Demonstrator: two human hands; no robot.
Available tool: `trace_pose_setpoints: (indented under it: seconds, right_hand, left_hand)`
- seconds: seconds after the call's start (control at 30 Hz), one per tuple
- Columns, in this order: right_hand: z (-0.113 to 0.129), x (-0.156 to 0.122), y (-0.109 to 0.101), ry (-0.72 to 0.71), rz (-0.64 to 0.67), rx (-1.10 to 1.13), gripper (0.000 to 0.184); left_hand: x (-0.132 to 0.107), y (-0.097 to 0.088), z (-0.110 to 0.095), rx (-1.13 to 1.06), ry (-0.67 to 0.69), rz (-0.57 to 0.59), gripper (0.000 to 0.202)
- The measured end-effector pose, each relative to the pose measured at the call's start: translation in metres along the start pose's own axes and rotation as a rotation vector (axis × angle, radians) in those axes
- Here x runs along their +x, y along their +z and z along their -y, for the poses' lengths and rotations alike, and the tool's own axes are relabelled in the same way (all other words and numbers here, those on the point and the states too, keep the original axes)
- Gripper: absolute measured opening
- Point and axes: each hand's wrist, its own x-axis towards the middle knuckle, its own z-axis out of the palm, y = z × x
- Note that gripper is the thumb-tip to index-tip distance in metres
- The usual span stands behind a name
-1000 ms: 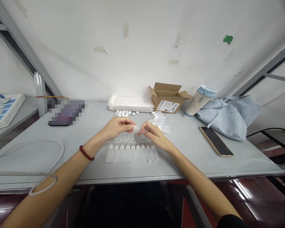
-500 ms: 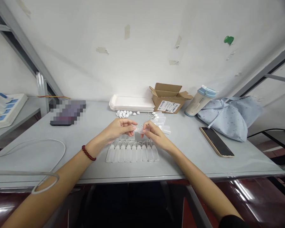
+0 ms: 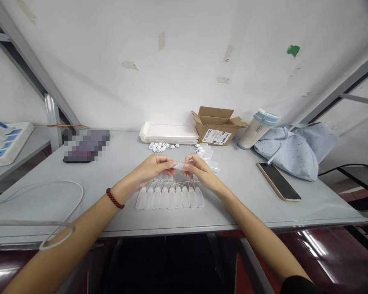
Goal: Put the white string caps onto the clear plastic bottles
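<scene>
Between my two hands is a small translucent plastic bottle [image 3: 180,165], held above the table. The fingertips of my left hand [image 3: 158,166] pinch its left end. My right hand [image 3: 199,169] grips the other end between thumb and fingers. Just below, a row of several similar bottles [image 3: 170,199] with white strings lies side by side. Part of another row [image 3: 164,178] shows behind it, partly covered by my left hand. More clear pieces with strings [image 3: 206,152] lie beyond my right hand. A pile of small white caps [image 3: 158,147] sits farther back.
Against the wall are a stack of white trays [image 3: 171,134] and an open cardboard box [image 3: 216,132]. To the right stand a tumbler [image 3: 256,130], a blue cloth bag [image 3: 290,153] and a phone [image 3: 279,181]. A white cable [image 3: 76,185] loops over my left forearm.
Both hands stay nearly in place around the bottle. My right fingers have shifted slightly on it. The whole view has moved a little.
</scene>
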Motion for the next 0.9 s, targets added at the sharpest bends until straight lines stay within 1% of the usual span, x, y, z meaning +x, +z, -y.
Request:
trace_pose_setpoints:
  seconds: [0.07, 0.13, 0.3, 0.4, 0.57, 0.67, 0.73, 0.83, 0.9]
  right_hand:
    - [-0.0002, 0.0002, -0.0005, -0.003, -0.001, 0.012, 0.015]
    - [-0.0007, 0.0004, -0.0013, -0.009, -0.002, 0.027, 0.016]
    - [-0.0002, 0.0001, -0.0032, -0.010, 0.005, 0.050, 0.016]
    - [0.0009, -0.0002, -0.0033, -0.001, -0.002, 0.065, 0.016]
    - [0.0014, 0.0006, -0.0034, -0.008, -0.005, 0.078, 0.016]
    - [0.0012, 0.0012, -0.0036, -0.010, 0.002, 0.085, 0.017]
    - [0.0009, 0.0015, -0.0036, 0.000, 0.007, 0.089, 0.017]
    - [-0.0002, 0.0016, -0.0038, 0.016, 0.008, 0.090, 0.017]
    - [-0.0008, 0.0013, -0.0040, 0.016, 0.002, 0.091, 0.017]
  left_hand:
    - [0.0000, 0.0003, 0.0010, 0.012, -0.053, 0.021, 0.036]
    - [-0.0003, 0.0006, 0.0014, 0.023, -0.065, 0.035, 0.039]
    - [-0.0025, 0.0023, -0.0026, 0.125, 0.060, 0.024, 0.027]
    - [-0.0035, 0.0034, -0.0050, 0.117, 0.097, -0.009, 0.026]
    - [-0.0022, 0.0049, -0.0034, 0.106, 0.056, 0.002, 0.031]
    - [-0.0002, 0.0067, -0.0003, 0.107, -0.013, -0.031, 0.040]
    - [0.0005, 0.0075, 0.0011, 0.099, -0.024, -0.034, 0.042]
    - [-0.0001, 0.0073, 0.0007, 0.098, 0.031, 0.000, 0.037]
    - [-0.0010, 0.0067, -0.0008, 0.124, 0.078, -0.002, 0.030]
